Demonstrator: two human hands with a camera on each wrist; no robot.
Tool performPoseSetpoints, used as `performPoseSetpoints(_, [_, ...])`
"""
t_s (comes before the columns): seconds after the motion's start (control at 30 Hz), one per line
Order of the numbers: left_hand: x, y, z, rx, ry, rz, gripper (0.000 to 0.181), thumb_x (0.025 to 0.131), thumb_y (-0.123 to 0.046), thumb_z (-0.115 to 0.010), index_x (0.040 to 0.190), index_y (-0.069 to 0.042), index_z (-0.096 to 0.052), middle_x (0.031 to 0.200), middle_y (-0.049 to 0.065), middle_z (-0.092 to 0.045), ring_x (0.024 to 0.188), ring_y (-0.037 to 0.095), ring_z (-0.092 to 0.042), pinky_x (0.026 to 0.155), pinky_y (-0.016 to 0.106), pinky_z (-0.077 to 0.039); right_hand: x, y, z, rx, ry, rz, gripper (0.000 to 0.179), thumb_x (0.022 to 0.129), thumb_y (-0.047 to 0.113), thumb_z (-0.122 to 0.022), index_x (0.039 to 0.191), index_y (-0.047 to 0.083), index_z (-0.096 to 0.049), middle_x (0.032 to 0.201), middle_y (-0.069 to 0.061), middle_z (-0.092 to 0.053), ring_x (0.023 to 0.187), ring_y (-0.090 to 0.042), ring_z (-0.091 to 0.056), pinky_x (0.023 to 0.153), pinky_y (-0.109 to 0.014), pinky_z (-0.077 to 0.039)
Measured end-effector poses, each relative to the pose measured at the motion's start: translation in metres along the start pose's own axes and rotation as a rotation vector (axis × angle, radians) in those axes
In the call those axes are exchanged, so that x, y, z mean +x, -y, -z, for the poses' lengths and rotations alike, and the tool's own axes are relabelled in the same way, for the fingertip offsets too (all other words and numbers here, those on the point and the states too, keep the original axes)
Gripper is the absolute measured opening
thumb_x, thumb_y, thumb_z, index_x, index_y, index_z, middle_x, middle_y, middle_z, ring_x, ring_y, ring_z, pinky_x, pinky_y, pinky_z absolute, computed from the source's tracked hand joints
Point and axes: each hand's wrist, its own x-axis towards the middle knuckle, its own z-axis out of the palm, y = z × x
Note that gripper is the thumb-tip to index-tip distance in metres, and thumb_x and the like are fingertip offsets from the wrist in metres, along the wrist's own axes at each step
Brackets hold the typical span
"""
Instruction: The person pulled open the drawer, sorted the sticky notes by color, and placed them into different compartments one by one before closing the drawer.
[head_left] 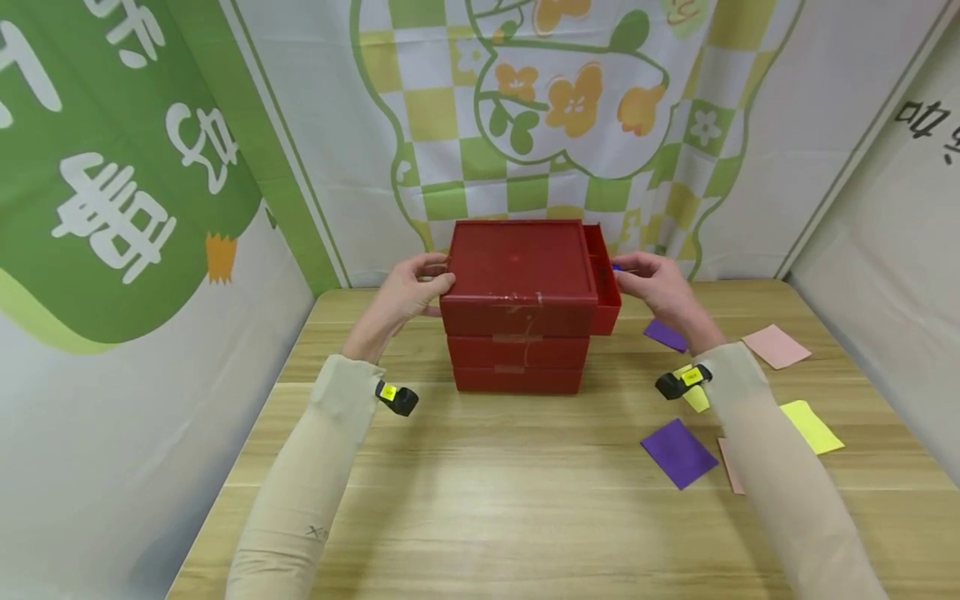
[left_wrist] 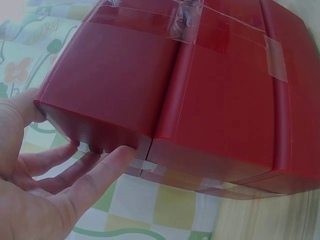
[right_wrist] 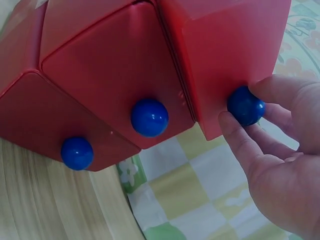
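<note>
Red cabinet [head_left: 517,304] bars the middle; tabletop [head_left: 517,483] before it leaves passage.

Wears long cream-beige sleeves on both arms, with a left sleeve [head_left: 292,492] and a right sleeve [head_left: 791,492] alike in colour. Shows a loose, crinkled left cuff [head_left: 352,385] and a similar right cuff [head_left: 733,371] at the wrists. Carries a small dark marking [head_left: 317,532] on the left forearm, perhaps lettering starting with an X, but too small here to read for sure. Has a blocky black device on each wrist, left device [head_left: 406,402] and right device [head_left: 670,386]. Bears bright yellow beside them, on a left label [head_left: 387,392] and a right label [head_left: 692,376] with faint dark print. Goes bare on left hand [head_left: 411,289] and right hand [head_left: 658,289].
</note>
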Motion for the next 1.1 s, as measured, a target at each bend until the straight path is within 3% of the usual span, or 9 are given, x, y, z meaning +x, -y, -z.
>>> performPoseSetpoints(0.2, [0.000,0.000,0.000,0.003,0.000,-0.002,0.056,0.098,-0.019,-0.059,0.150,-0.011,-0.039,0.146,0.015,-0.046,0.119,0.027,-0.055,0.075,0.032,-0.062,-0.001,-0.004,0.005,0.022,-0.027,0.007,0.031,0.095,0.010,-0.064,0.123,-0.002,-0.063,0.095,0.016,-0.070,0.089,-0.003,-0.067,0.081,-0.017,-0.057])
performPoseSetpoints(0.47, [0.000,0.001,0.001,0.005,0.002,-0.017,0.055,0.098,-0.019,-0.059,0.149,-0.009,-0.039,0.146,0.015,-0.045,0.121,0.029,-0.053,0.072,0.030,-0.062,-0.005,-0.005,0.014,0.072,0.000,0.038,0.026,0.094,0.005,-0.062,0.120,0.003,-0.065,0.097,0.016,-0.070,0.090,-0.001,-0.067,0.080,-0.015,-0.057])
performPoseSetpoints(0.73, [-0.001,0.001,0.000,-0.004,0.012,-0.014,0.055,0.099,-0.019,-0.059,0.149,-0.009,-0.039,0.144,0.016,-0.046,0.118,0.029,-0.055,0.083,0.042,-0.061,-0.009,-0.010,0.024,0.103,-0.010,0.048,0.020,0.093,0.005,-0.064,0.106,0.020,-0.070,0.096,0.015,-0.071,0.090,-0.002,-0.067,0.079,-0.014,-0.057])
performPoseSetpoints(1.1, [-0.001,0.004,0.001,0.024,0.004,-0.022,0.055,0.099,-0.021,-0.058,0.149,-0.011,-0.039,0.146,0.015,-0.046,0.120,0.029,-0.056,0.087,0.045,-0.060,-0.009,-0.012,0.030,0.164,-0.002,0.045,0.024,0.093,0.001,-0.062,0.104,0.019,-0.072,0.096,0.013,-0.072,0.087,-0.003,-0.068,0.078,-0.014,-0.057])
